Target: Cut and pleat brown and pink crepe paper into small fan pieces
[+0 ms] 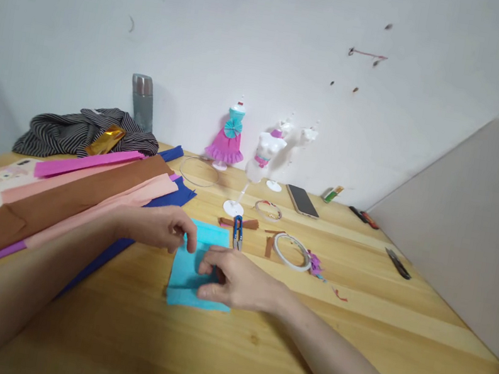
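Observation:
A light blue rectangle of crepe paper or cloth (189,276) lies flat on the wooden table in front of me. Over its upper left part hovers my left hand (170,228), fingers bent and apart, with nothing seen in it. My right hand (234,277) is above the sheet's right side, its thumb and curled fingers spread apart and holding nothing visible. Whether the fingertips touch the sheet is hard to tell. Blue-handled thread snips (237,233) lie at the sheet's top right corner, close to a brown strip (250,224).
Coloured sheets (65,201) are piled at left beside striped cloth (67,131) and a flask (142,102). Behind stand a dressed mini mannequin (229,136) and a bare one (267,152). A tape roll (291,253), phone (302,201) and black-handled cutter (398,263) lie rightward.

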`<state>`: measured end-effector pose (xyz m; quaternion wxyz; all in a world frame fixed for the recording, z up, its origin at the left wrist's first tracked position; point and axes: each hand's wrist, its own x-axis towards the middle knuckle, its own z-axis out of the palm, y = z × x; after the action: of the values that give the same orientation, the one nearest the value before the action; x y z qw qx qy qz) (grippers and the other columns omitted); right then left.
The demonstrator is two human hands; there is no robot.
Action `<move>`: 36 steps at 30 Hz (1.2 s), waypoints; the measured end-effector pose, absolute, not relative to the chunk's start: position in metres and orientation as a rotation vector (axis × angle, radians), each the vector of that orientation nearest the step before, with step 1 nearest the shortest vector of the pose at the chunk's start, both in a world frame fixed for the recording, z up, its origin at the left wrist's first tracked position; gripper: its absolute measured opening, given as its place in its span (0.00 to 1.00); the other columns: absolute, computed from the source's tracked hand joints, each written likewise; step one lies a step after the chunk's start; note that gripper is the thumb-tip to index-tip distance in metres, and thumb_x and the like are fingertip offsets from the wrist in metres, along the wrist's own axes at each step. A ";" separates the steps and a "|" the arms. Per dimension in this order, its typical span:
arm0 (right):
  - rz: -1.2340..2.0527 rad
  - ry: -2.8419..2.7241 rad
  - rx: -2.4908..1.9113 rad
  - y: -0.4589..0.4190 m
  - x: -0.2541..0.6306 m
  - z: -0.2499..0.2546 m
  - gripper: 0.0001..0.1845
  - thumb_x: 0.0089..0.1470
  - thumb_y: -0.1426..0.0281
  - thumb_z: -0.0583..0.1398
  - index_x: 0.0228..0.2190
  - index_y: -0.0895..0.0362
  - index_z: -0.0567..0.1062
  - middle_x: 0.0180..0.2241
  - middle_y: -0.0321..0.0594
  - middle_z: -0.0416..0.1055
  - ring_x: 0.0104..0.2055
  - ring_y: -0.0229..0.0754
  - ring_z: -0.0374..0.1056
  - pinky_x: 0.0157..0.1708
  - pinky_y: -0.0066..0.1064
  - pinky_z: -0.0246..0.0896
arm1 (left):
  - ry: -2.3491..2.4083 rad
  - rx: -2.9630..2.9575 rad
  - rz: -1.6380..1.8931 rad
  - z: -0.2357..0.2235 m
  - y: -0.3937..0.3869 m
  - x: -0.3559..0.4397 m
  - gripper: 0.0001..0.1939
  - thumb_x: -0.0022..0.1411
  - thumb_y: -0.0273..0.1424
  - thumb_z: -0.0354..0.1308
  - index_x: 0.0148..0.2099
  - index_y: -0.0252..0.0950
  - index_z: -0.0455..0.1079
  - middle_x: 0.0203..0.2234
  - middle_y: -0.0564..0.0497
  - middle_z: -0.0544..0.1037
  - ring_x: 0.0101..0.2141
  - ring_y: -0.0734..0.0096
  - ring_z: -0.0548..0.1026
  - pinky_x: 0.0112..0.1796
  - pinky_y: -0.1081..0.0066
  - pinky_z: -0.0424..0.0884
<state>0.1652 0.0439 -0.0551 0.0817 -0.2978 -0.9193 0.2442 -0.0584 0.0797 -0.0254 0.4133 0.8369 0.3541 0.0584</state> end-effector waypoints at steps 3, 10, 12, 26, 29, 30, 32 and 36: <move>0.736 -2.875 -0.824 0.042 0.168 -0.050 0.24 0.39 0.64 0.68 0.40 0.58 0.72 0.36 0.39 0.67 0.32 0.37 0.61 0.29 0.27 0.53 | 0.761 2.209 -0.050 -0.023 0.069 -0.052 0.09 0.50 0.28 0.58 0.36 0.38 0.76 0.28 0.53 0.76 0.30 0.71 0.72 0.30 0.77 0.65; 1.104 -2.608 -1.011 0.049 0.164 -0.058 0.07 0.47 0.76 0.60 0.21 0.59 0.66 0.20 0.29 0.58 0.23 0.31 0.52 0.23 0.24 0.45 | 0.883 2.504 0.031 -0.044 0.049 -0.043 0.19 0.44 0.41 0.67 0.37 0.37 0.71 0.31 0.54 0.74 0.32 0.72 0.69 0.31 0.77 0.60; 1.205 -2.475 -1.032 0.053 0.164 -0.065 0.08 0.49 0.72 0.59 0.22 0.58 0.66 0.19 0.28 0.56 0.22 0.31 0.50 0.22 0.24 0.44 | 0.931 2.486 0.152 -0.056 0.051 -0.042 0.14 0.47 0.39 0.64 0.32 0.35 0.70 0.27 0.56 0.71 0.28 0.75 0.66 0.28 0.78 0.57; 1.575 -2.365 -0.851 0.066 0.176 -0.068 0.24 0.49 0.50 0.59 0.23 0.58 0.62 0.23 0.30 0.53 0.25 0.32 0.49 0.24 0.26 0.45 | 1.023 1.862 0.589 -0.081 0.054 -0.045 0.18 0.55 0.39 0.50 0.20 0.35 0.54 0.16 0.59 0.52 0.20 0.80 0.53 0.22 0.76 0.49; 1.628 -2.298 -0.867 0.067 0.177 -0.072 0.26 0.51 0.48 0.56 0.21 0.58 0.60 0.22 0.30 0.52 0.25 0.32 0.48 0.25 0.27 0.45 | 1.032 1.803 0.616 -0.080 0.053 -0.045 0.20 0.56 0.40 0.49 0.19 0.36 0.49 0.16 0.59 0.50 0.20 0.80 0.51 0.22 0.75 0.47; 1.656 -2.284 -0.859 0.068 0.178 -0.072 0.27 0.51 0.47 0.56 0.20 0.58 0.59 0.22 0.30 0.50 0.25 0.32 0.47 0.25 0.27 0.44 | 1.035 1.791 0.617 -0.079 0.053 -0.046 0.20 0.56 0.40 0.49 0.19 0.36 0.48 0.16 0.59 0.49 0.20 0.80 0.51 0.22 0.75 0.47; 1.692 -2.278 -0.834 0.069 0.179 -0.071 0.28 0.52 0.46 0.54 0.19 0.57 0.57 0.22 0.29 0.47 0.25 0.32 0.45 0.25 0.28 0.41 | 1.041 1.793 0.610 -0.079 0.053 -0.046 0.20 0.56 0.40 0.49 0.19 0.36 0.47 0.16 0.58 0.48 0.20 0.80 0.51 0.22 0.75 0.47; 1.700 -2.317 -0.767 0.071 0.181 -0.066 0.29 0.54 0.46 0.53 0.17 0.56 0.52 0.22 0.29 0.44 0.25 0.33 0.41 0.25 0.29 0.38 | 1.051 1.845 0.580 -0.078 0.053 -0.048 0.19 0.58 0.40 0.48 0.20 0.35 0.55 0.17 0.58 0.52 0.21 0.79 0.54 0.24 0.75 0.50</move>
<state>0.1813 0.0710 -0.0659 0.0834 -0.2570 -0.7762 0.5696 -0.0480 0.0526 -0.0784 0.4531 0.7471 0.4258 0.2350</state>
